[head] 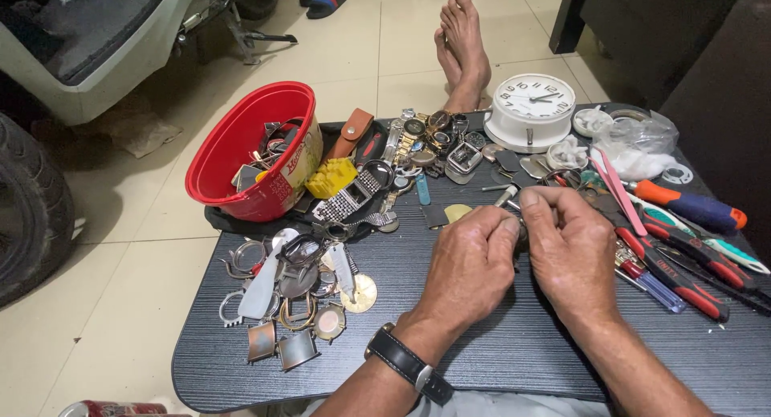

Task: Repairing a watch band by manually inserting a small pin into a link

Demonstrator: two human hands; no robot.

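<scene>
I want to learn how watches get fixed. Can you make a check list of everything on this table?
Surface: dark wood-grain table, crowded.
Job's things: small metal part pinched between both hands, mostly hidden.
Clutter: red bucket of parts, loose watch cases, wristwatches, white clock, red-handled pliers, plastic bags.
Grippers: left hand and right hand closed together on the part.
Cables: nothing seen.
Surroundings: tiled floor, bare feet, tyre.

Both forearms extend forward, left hand [470, 260] and right hand [572, 252] meeting knuckles-up with fingers curled inward and fingertips [514, 221] pinched together; bare feet [462, 48] lie crossed ahead.
</scene>
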